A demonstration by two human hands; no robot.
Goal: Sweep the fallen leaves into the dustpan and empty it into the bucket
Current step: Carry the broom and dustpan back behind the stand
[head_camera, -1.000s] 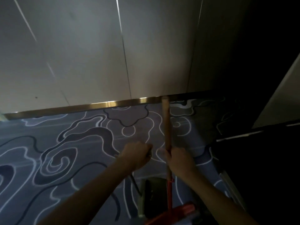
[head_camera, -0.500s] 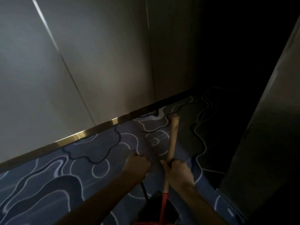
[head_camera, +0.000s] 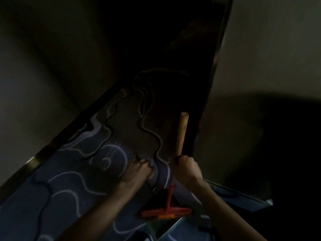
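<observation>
The scene is very dark. My right hand grips the wooden handle of a broom; the handle's top end sticks up past my fist, and its red head hangs low near the bottom centre. My left hand is closed around a thin dark handle that runs down toward a dark dustpan, partly hidden behind the red broom head. No leaves or bucket can be made out.
Blue carpet with pale swirling lines covers the floor. A pale wall with a brass skirting strip runs diagonally on the left. A light panel with a dark edge rises on the right, leaving a narrow dark corner ahead.
The view has swung right into the darker corner. Both hands keep their grips, and the broom and dustpan have travelled along with me; the broom head now shows fully.
</observation>
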